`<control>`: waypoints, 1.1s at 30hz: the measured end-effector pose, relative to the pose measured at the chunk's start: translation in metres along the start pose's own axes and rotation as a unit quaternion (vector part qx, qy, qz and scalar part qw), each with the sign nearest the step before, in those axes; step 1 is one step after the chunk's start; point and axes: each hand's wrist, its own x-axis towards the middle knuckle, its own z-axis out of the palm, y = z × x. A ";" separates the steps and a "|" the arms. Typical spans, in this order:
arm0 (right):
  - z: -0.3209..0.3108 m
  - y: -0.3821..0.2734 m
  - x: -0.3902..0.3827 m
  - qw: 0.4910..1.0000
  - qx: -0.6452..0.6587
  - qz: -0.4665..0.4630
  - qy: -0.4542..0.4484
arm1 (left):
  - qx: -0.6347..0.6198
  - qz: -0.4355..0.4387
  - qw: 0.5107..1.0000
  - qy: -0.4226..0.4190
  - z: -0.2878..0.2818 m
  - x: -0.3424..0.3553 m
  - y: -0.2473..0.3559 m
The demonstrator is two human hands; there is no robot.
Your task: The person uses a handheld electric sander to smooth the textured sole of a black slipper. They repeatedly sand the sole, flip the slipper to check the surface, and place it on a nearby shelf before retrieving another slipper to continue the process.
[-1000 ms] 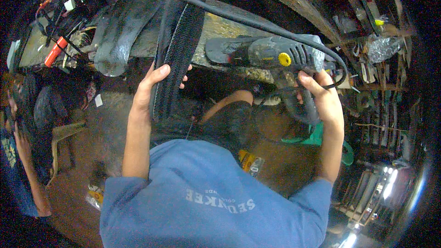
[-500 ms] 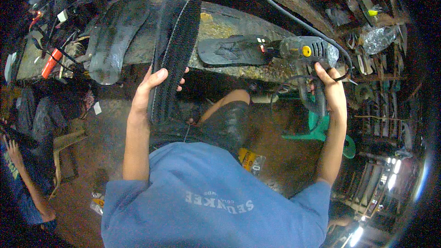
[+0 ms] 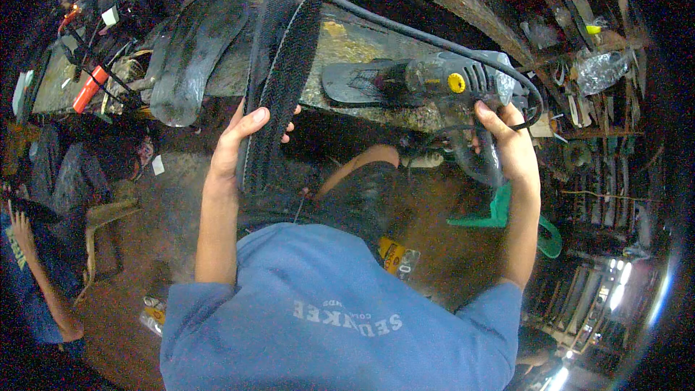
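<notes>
My left hand (image 3: 242,130) is closed round a black rubber shoe sole (image 3: 289,72) held upright, its ribbed face turned to the right. A second black strip (image 3: 264,51) stands close along its left side; I cannot tell if it is a separate sole. In my right hand (image 3: 503,127) is a grey corded power tool (image 3: 474,76) with a pistol grip, side vents and a round yellow button. The tool's front points left, over a flat dark sole (image 3: 347,83) on the bench. Blur hides its tip and whether it touches that sole.
Another dark sole (image 3: 195,58) lies on the worn bench (image 3: 355,40) at left, near an orange-handled tool (image 3: 90,90). The black cable (image 3: 405,25) arches above the power tool. A green plastic piece (image 3: 499,210) is below my right forearm. Another person's arm (image 3: 47,282) shows at far left.
My right hand has moved the power tool left, further over the flat sole, and its cable has swung left. The sole in my left hand has turned slightly.
</notes>
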 end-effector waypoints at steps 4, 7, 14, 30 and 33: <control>0.014 -0.010 -0.012 0.999 0.036 -0.006 -0.034 | -0.003 -0.004 1.000 0.004 0.000 -0.003 0.000; 0.023 -0.017 -0.015 0.998 0.018 0.002 -0.063 | -0.007 -0.003 1.000 0.005 0.000 -0.004 0.000; 0.029 -0.012 -0.015 0.991 0.052 -0.039 -0.113 | 0.036 0.017 0.999 0.015 0.012 -0.003 0.008; -0.047 0.082 -0.120 0.945 0.067 -0.025 0.318 | 0.696 0.183 0.671 -0.179 0.093 0.182 -0.037; -0.047 0.117 -0.134 0.927 0.099 -0.049 0.359 | 0.782 0.201 0.555 -0.201 0.090 0.183 -0.061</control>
